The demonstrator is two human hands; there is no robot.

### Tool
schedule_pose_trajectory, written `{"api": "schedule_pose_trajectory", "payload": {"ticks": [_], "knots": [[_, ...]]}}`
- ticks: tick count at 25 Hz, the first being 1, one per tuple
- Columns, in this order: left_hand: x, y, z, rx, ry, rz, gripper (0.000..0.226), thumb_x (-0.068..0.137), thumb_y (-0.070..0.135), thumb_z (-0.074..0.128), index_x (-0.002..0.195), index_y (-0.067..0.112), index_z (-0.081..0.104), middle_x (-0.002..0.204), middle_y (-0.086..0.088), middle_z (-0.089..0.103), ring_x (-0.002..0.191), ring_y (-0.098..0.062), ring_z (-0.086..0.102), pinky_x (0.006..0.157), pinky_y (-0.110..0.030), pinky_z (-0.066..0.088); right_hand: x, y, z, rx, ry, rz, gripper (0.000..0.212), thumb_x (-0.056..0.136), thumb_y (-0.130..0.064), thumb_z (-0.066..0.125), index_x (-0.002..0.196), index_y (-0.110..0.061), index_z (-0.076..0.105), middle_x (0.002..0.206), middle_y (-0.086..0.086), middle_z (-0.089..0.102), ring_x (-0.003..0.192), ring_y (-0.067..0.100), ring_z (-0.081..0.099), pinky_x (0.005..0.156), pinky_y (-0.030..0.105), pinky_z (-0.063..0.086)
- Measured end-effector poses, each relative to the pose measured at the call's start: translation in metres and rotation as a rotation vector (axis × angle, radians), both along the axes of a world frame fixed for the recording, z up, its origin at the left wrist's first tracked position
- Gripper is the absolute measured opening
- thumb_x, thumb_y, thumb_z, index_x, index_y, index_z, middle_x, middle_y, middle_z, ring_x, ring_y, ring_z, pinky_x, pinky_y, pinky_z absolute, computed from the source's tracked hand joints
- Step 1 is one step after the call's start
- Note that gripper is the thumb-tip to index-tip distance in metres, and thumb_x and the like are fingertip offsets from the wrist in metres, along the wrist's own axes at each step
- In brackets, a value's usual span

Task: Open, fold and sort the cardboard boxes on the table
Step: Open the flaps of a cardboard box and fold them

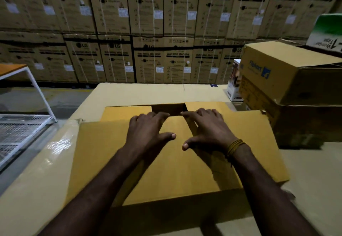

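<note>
A plain brown cardboard box lies flat on the cardboard-covered table in front of me. Both hands rest on top of it, side by side. My left hand presses on the near flap with spread fingers reaching its far edge. My right hand, with a thread band at the wrist, presses the same way, its fingertips at the edge of a dark gap between two far flaps. Neither hand grips anything.
Stacked brown boxes, the top one printed in blue, stand at the right of the table. A green and white carton sits behind them. A white metal rack stands to the left. A wall of washing machine cartons fills the background.
</note>
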State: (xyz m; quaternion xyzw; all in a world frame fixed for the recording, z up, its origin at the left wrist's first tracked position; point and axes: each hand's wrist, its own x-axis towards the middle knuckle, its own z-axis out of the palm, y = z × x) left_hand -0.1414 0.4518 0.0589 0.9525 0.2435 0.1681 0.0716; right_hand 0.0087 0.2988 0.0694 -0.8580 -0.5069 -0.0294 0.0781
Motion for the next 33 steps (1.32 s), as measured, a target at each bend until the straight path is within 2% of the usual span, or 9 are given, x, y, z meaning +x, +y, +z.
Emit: {"api": "schedule_pose_trajectory", "payload": {"ticks": [5, 8, 13, 17, 18, 20, 23, 27, 33], "knots": [[-0.031, -0.047, 0.048, 0.081, -0.176, 0.089, 0.062, 0.077, 0.067, 0.066, 0.13, 0.039, 0.052, 0.124, 0.007, 0.064, 0.116, -0.02, 0.053, 0.101, -0.04, 0.031, -0.035, -0.046, 0.014, 0.348, -0.261, 0.01, 0.097, 0.063, -0.08, 0.063, 0.146, -0.041, 0.033, 0.124, 0.002, 0.051, 0.117, 0.025, 0.046, 0.107, 0.05, 0.03], [-0.064, -0.09, 0.066, 0.023, -0.287, 0.146, 0.051, 0.078, 0.06, 0.069, 0.123, 0.039, 0.058, 0.115, 0.005, 0.067, 0.112, -0.02, 0.055, 0.099, -0.039, 0.03, -0.058, -0.081, 0.016, 0.581, -0.406, 0.042, 0.072, 0.078, -0.061, 0.069, 0.14, -0.034, 0.046, 0.116, 0.0, 0.059, 0.106, 0.022, 0.054, 0.096, 0.045, 0.036], [-0.125, -0.17, 0.078, -0.085, -0.321, 0.274, 0.021, 0.077, 0.057, 0.071, 0.094, 0.047, 0.066, 0.095, 0.013, 0.066, 0.097, -0.016, 0.056, 0.096, -0.041, 0.04, -0.112, -0.146, 0.011, 0.769, -0.379, 0.081, 0.037, 0.084, -0.034, 0.075, 0.12, -0.03, 0.067, 0.105, -0.009, 0.068, 0.092, 0.014, 0.059, 0.082, 0.029, 0.027], [-0.173, -0.218, 0.067, -0.214, -0.105, 0.275, 0.005, 0.079, 0.057, 0.068, 0.083, 0.053, 0.067, 0.088, 0.026, 0.063, 0.08, -0.003, 0.051, 0.065, -0.024, 0.04, -0.153, -0.199, -0.008, 0.734, -0.273, 0.097, 0.02, 0.082, -0.034, 0.073, 0.102, -0.033, 0.072, 0.093, -0.012, 0.072, 0.082, 0.011, 0.064, 0.077, 0.03, 0.038], [-0.181, -0.224, 0.06, -0.262, -0.03, 0.265, 0.011, 0.077, 0.06, 0.069, 0.087, 0.056, 0.067, 0.096, 0.027, 0.065, 0.084, -0.002, 0.055, 0.065, -0.023, 0.041, -0.161, -0.212, -0.015, 0.697, -0.236, 0.098, 0.022, 0.079, -0.033, 0.075, 0.1, -0.035, 0.072, 0.093, -0.013, 0.072, 0.081, 0.01, 0.065, 0.076, 0.031, 0.043], [-0.193, -0.232, 0.042, -0.387, 0.121, 0.203, 0.039, 0.065, 0.076, 0.067, 0.102, 0.063, 0.062, 0.121, 0.029, 0.061, 0.106, -0.003, 0.057, 0.081, -0.026, 0.048, -0.175, -0.232, -0.03, 0.608, -0.155, 0.108, 0.033, 0.069, -0.034, 0.083, 0.1, -0.039, 0.071, 0.095, -0.015, 0.072, 0.081, 0.008, 0.067, 0.071, 0.034, 0.05], [-0.195, -0.232, 0.006, -0.418, 0.381, 0.039, 0.105, 0.038, 0.105, 0.03, 0.135, 0.063, 0.035, 0.156, 0.025, 0.026, 0.143, -0.007, 0.029, 0.114, -0.04, 0.028, -0.187, -0.248, -0.056, 0.432, -0.105, 0.115, 0.037, 0.07, -0.047, 0.072, 0.106, -0.044, 0.069, 0.107, -0.02, 0.071, 0.091, 0.006, 0.068, 0.071, 0.032, 0.054], [-0.179, -0.228, -0.033, -0.345, 0.571, -0.045, 0.11, 0.053, 0.094, 0.047, 0.148, 0.058, 0.004, 0.162, 0.014, -0.014, 0.15, -0.022, -0.013, 0.116, -0.059, -0.002, -0.192, -0.252, -0.093, 0.229, -0.105, 0.108, 0.056, 0.07, -0.06, 0.069, 0.122, -0.044, 0.056, 0.125, -0.012, 0.065, 0.113, 0.021, 0.065, 0.081, 0.039, 0.056], [-0.166, -0.216, -0.077, -0.331, 0.546, -0.068, 0.134, 0.027, 0.107, 0.025, 0.148, 0.056, -0.002, 0.16, 0.008, -0.028, 0.147, -0.029, -0.025, 0.114, -0.064, -0.008, -0.196, -0.247, -0.129, 0.036, -0.012, 0.055, 0.085, 0.062, -0.065, 0.078, 0.136, -0.042, 0.044, 0.148, 0.004, 0.048, 0.132, 0.033, 0.049, 0.097, 0.05, 0.045]]}}
